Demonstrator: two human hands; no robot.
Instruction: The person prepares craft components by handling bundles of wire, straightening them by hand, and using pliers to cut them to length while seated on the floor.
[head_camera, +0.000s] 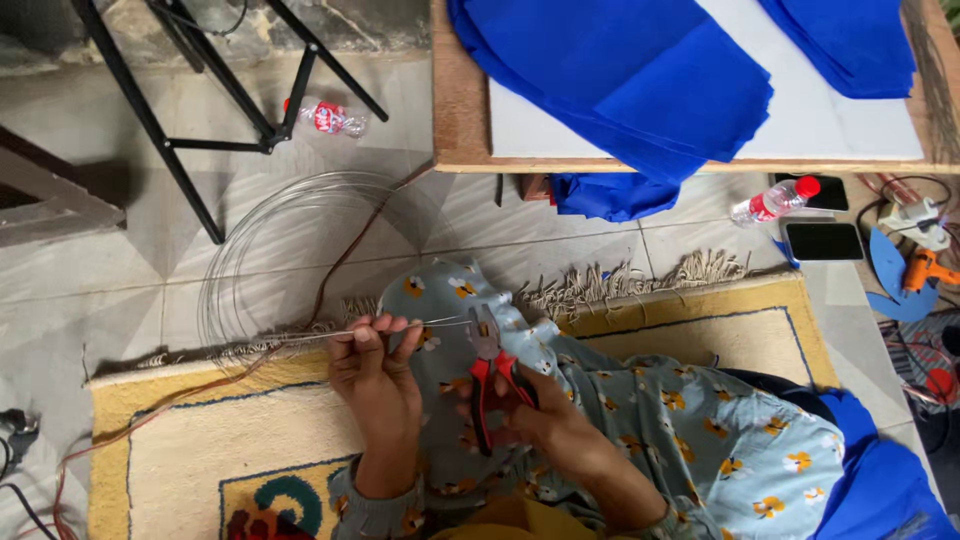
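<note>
Here, the left hand (372, 372) pinched a thin wire (300, 335) drawn from a coil on the floor. The right hand (535, 415) was closed round red-handled pliers (490, 385), biting the wire.

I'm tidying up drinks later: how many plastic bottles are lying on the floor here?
2. One bottle lies by the black metal frame at upper left; the other lies below the table edge, beside two phones. Others may be hidden.

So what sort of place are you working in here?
Probably a home craft workspace on the floor: a fringed rug on tiles, blue fabric stacked on a low wooden table, a wire coil and a glue gun.
</note>
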